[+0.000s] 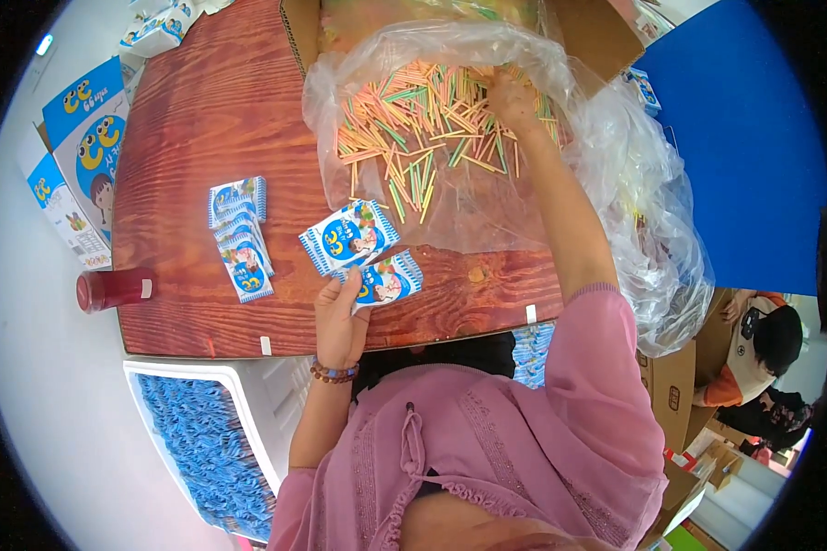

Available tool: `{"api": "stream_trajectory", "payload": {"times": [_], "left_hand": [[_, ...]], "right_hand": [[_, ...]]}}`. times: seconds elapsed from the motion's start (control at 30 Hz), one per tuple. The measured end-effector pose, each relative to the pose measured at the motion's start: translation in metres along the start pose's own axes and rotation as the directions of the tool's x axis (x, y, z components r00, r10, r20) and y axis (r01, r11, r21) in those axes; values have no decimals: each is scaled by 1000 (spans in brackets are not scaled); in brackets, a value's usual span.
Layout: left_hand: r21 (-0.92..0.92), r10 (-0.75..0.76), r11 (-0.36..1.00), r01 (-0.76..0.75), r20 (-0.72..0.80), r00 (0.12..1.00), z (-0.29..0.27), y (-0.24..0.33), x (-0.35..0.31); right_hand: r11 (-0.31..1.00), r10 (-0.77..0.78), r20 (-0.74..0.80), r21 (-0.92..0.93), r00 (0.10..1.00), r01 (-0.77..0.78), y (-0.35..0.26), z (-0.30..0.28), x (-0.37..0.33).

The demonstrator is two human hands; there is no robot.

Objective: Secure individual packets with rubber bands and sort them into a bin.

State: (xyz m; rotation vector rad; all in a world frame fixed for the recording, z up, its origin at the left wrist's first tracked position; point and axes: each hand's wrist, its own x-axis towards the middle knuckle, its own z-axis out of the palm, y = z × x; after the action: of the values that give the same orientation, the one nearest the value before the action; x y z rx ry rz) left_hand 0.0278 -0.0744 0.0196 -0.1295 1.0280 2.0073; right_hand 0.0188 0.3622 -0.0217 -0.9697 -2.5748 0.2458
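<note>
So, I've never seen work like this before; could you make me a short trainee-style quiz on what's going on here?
1. Which hand reaches in among the thin pastel sticks in the clear plastic bag?

2. True or false: the open white bin at the lower left is filled with pastel sticks.

3. What is in the grip of the left hand?
A) a red jar
B) a blue-and-white sachet
C) a cardboard carton

Key:
1. The right hand.
2. False; it is filled with tightly packed blue packets.
3. B.
</note>
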Motion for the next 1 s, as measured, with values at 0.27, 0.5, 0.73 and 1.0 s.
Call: {"api": "stream_trajectory", "payload": {"times": [0.27, 0.5, 0.73, 1.0], "left_hand": [[-15, 17, 1000, -17, -12, 1000, -5, 0, -1], [-21, 9, 1000, -9, -10, 1000, -11, 2, -4], [-47, 11, 999, -11, -3, 1000, -8, 0, -2], [-38, 9, 999, -9, -16, 1000, -11, 1, -4]], "right_hand": [[994, -83, 97, -67, 992, 90, -17, -16, -30], [981, -58, 160, -176, 985, 86, -49, -5, -29], [961, 9, 286, -267, 958, 71, -32, 22, -8], [861, 80, 215, 478, 973, -176, -36, -13, -36]]}}
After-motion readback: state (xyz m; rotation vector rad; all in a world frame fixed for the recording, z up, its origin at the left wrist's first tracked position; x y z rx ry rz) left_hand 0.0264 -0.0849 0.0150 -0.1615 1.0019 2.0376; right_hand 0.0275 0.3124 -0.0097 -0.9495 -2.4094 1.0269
